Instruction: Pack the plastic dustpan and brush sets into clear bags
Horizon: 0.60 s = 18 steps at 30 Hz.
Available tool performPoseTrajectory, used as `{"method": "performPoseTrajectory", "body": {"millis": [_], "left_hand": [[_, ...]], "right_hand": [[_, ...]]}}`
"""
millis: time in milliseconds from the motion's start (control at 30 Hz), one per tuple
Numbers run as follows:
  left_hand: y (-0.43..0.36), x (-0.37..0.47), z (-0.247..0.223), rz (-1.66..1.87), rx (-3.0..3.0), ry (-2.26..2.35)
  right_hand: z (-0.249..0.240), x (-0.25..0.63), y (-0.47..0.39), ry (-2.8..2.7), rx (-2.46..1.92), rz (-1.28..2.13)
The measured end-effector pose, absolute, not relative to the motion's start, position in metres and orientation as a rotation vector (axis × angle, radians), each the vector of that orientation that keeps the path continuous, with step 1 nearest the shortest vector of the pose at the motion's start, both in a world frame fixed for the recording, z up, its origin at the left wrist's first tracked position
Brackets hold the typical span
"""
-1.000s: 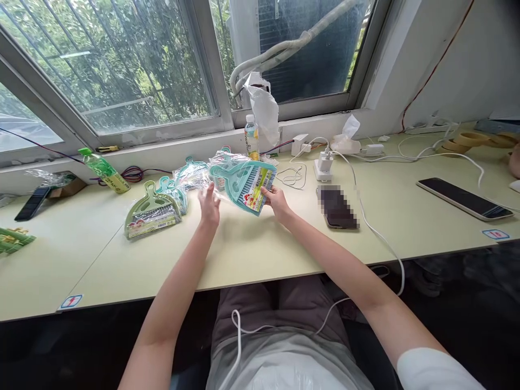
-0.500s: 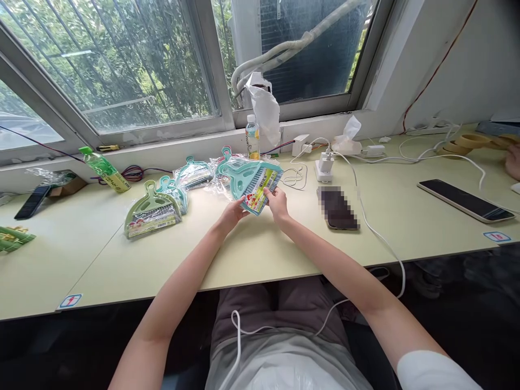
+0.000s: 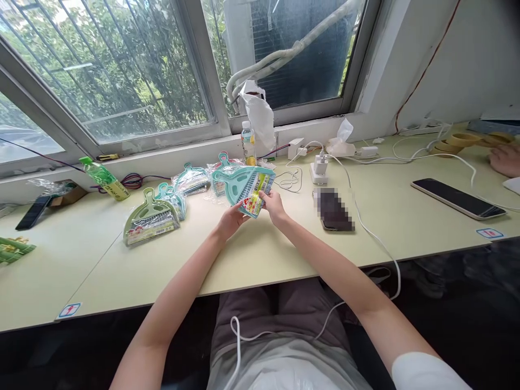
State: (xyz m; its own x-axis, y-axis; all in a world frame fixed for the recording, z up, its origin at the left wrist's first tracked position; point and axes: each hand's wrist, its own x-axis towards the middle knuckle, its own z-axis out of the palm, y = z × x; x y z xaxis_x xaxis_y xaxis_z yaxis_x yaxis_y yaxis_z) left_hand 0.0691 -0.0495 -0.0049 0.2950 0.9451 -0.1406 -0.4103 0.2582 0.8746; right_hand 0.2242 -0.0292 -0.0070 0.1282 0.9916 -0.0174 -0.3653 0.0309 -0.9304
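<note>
Teal dustpan (image 3: 234, 187), a brush (image 3: 248, 188) nested in it behind a yellow label (image 3: 255, 198), is tilted over the table (image 3: 260, 257), left hand (image 3: 232, 221) and right hand (image 3: 274, 206) fingers gripping its wide end; clear wrap (image 3: 130, 239) encloses an olive dustpan (image 3: 143, 209)

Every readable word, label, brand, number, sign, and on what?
No text legible with certainty.
Held turquoise plastic dustpan, yellow label: characters too small.
Olive plastic dustpan, printed label: blurred.
Green plastic bottle; white-capped plastic bottle: print too small.
Two white, blue-bordered desk stickers: red marks unclear.
</note>
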Motion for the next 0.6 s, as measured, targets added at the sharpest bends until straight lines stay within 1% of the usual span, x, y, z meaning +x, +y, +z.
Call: {"method": "performPoseTrajectory", "body": {"millis": [133,333,467,600], "left_hand": [[-0.054,0.079,-0.004,1.053,0.868,0.772],[-0.051,0.077,0.0,1.32,0.861,0.772],[-0.052,0.077,-0.003,1.222,0.892,0.799],[-0.057,0.083,-0.005,1.09,0.928,0.729]], "right_hand": [[-0.009,0.221,-0.031,-0.814,-0.93,1.204],[-0.008,0.219,-0.033,-0.864,-0.861,1.253],[-0.009,0.217,-0.034,-0.865,-0.857,1.235],[-0.011,0.217,-0.034,-0.815,-0.872,1.188]]}}
